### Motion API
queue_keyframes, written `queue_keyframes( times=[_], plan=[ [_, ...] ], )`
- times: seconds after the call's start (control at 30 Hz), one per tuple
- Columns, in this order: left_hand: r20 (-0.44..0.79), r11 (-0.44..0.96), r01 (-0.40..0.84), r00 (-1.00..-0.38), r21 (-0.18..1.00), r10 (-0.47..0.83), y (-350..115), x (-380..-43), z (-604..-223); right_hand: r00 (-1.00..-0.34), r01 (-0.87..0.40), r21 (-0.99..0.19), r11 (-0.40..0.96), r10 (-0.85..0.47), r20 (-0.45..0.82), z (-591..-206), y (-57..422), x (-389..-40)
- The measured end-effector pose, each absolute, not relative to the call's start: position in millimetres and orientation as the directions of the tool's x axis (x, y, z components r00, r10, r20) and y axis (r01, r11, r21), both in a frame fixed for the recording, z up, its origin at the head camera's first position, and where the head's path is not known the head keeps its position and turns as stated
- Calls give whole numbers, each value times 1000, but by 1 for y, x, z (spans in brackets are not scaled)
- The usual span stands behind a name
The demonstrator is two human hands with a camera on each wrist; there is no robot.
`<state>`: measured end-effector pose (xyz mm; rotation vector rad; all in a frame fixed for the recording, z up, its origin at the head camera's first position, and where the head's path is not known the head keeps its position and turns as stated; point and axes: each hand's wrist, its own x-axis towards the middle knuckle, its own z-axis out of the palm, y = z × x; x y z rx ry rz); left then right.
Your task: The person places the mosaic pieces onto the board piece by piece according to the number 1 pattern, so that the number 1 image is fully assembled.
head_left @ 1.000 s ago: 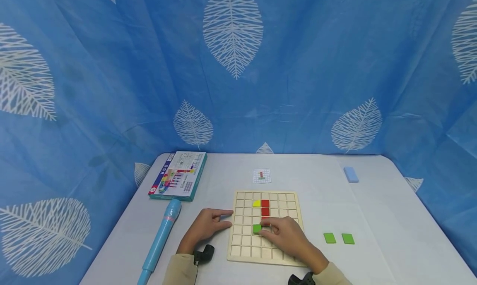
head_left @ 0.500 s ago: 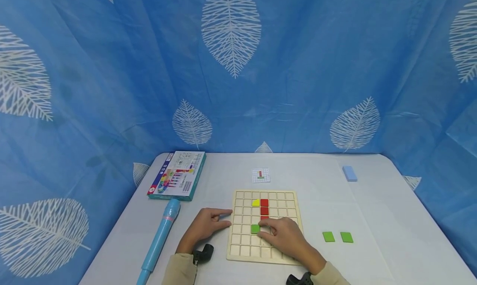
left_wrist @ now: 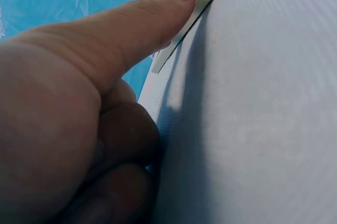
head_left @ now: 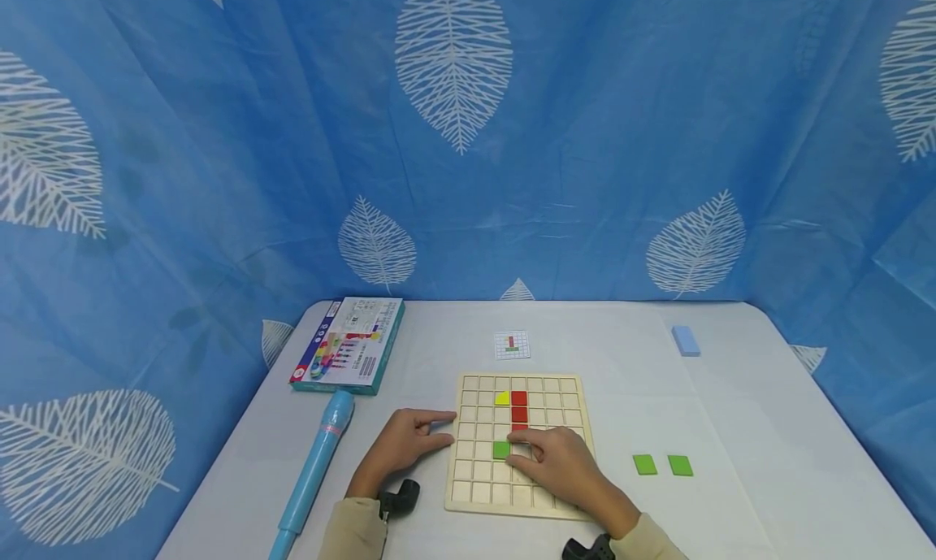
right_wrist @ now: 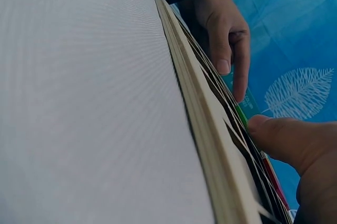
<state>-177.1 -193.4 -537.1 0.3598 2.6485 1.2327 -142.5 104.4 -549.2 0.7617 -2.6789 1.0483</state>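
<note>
A square wooden grid board lies on the white table. My right hand reaches over it, and its thumb and forefinger pinch the right side of a green square tile lying in a grid cell. Three red tiles stand in a column; the nearest is partly hidden by the forefinger. Beside the farthest red one is a yellow tile. My left hand rests at the board's left edge, forefinger and thumb stretched out; in the left wrist view its thumb touches that edge.
Two more green tiles lie right of the board. Beyond it is a small pattern card. A blue block lies at the far right. On the left are a printed box and a light-blue tube. A blue curtain hangs behind.
The green tile under the right fingers has settled flatter into its cell over the last second. Both hands otherwise keep their places; the head view shifts slightly.
</note>
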Motion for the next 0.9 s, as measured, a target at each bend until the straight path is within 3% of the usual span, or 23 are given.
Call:
queue_keyframes(
  times=[0.33, 0.63, 0.9],
  plan=[
    [-85, 607, 126, -948, 785, 306, -194, -177, -535, -861, -509, -644, 571, -341, 378, -547, 111, -140],
    [-78, 615, 131, -951, 778, 301, -194, -177, -537, -890, -454, -671, 586, -278, 361, -537, 149, -137],
    [-70, 616, 141, -949, 775, 306, -194, -176, -536, -951, -282, -703, 652, -288, 115, -526, 198, -121]
  ],
)
